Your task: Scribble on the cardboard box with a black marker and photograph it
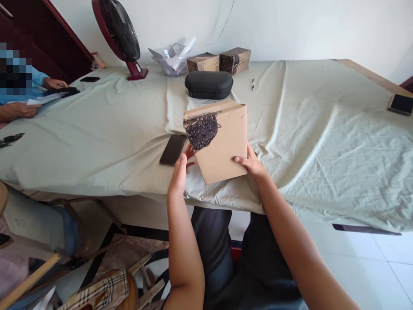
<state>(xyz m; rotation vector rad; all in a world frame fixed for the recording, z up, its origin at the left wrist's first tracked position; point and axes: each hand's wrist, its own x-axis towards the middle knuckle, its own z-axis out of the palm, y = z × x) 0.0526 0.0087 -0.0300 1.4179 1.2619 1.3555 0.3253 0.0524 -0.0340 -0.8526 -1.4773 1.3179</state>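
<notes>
A tan cardboard box [222, 142] is held tilted above the near side of the cloth-covered table, with black scribble-like marking over its upper left corner. My right hand [251, 162] grips its lower right edge, thumb on the front face and fingers behind. At the left edge is my left hand [181, 168], its thumb pointing up off the box and its fingers reaching to the side and partly hidden behind it. Just beyond that hand a dark smartphone [173, 150] lies on the cloth. Behind the box sits a black zip case [209, 85].
Two cardboard boxes, one a marked box [235, 60], stand by the wall beside a clear plastic basket [171, 64] of papers. A fan [121, 34] stands to their left. Another person's hand [24, 110] holds paper at far left. A second phone [400, 104] lies far right.
</notes>
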